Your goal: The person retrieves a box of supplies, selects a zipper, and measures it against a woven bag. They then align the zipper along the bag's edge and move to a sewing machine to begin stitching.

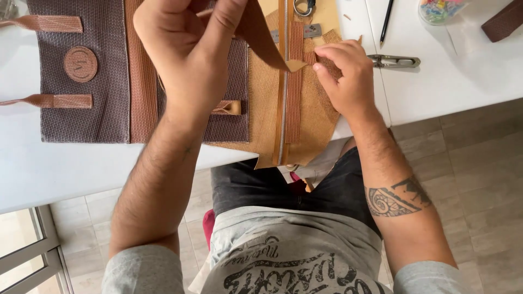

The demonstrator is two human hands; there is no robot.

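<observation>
Over the table's near edge (81,179) your tan panel (316,117) overhangs toward your lap, zipper (281,109) down its middle. Your left hand (188,60) pinches a brown strap (267,41); your right hand (343,76) presses fingertips onto the panel's webbing. Right of it — snips (395,61), pencil (386,22), and a clear tub (441,10) of coloured clips.

A flat tan woven fabric panel (316,117) with a silver zipper running down its middle is lying on the white table's near edge, its lower end hanging over. A narrow reddish-brown ribbed webbing strip (294,92) is lying along the zipper. A smooth tan leather strap (267,41) is arching above, its tip touching the panel.
</observation>
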